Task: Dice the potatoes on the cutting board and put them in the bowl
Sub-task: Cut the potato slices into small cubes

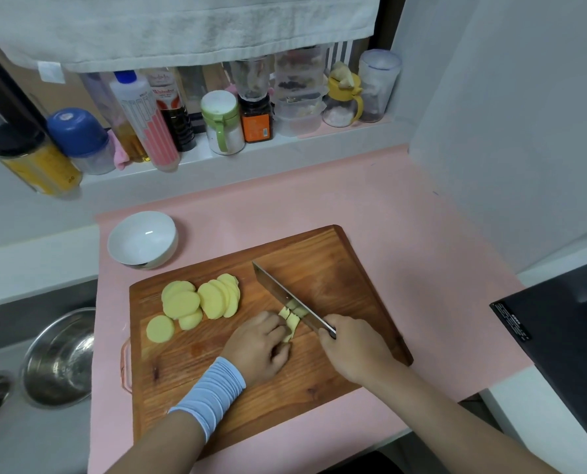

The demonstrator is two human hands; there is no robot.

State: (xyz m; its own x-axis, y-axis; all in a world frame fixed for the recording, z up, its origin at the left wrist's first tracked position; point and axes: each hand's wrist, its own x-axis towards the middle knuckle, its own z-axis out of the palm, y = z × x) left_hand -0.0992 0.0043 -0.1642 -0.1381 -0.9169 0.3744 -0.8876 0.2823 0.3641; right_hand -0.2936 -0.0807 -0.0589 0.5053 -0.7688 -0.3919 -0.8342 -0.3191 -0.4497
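While potato slices [213, 299] lie on the cutting board [319, 254], the bowl [138, 234] stands nearby.

I note a steel basin [59, 357] at left, a black cooktop [565, 330] at right. A towel [182, 25] hangs above jars [222, 123].

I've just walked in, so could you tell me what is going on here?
A person is dicing potato on the board. The right hand grips the knife, blade down in the cut pieces that the left hand holds. More slices lie on the board's left, uncut. Nothing is in the bowl yet.
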